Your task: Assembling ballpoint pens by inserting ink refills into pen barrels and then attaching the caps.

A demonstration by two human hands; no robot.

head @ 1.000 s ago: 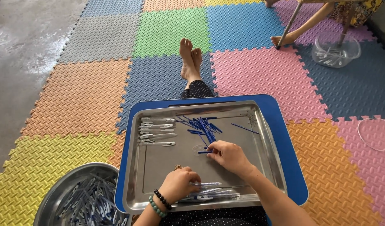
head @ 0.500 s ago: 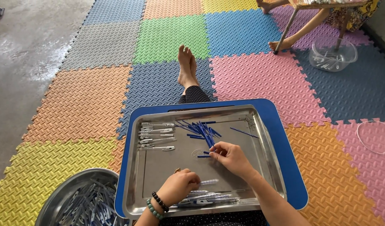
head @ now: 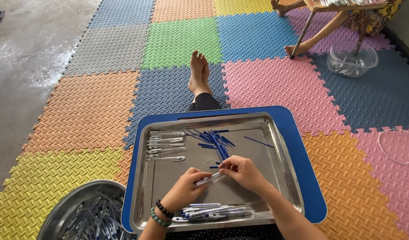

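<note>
hands (head: 215, 180) pinching clear pen barrel (head: 208, 179), over tray (head: 284, 178)

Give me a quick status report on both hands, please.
Left hand and right hand together grip one clear pen barrel above steel tray. Nothing obstructing.

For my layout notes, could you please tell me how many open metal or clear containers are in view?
3: the steel tray on the blue board before the person, a round metal bowl at lower left, and a clear tub at upper right. Others may lie outside the frame.
</note>
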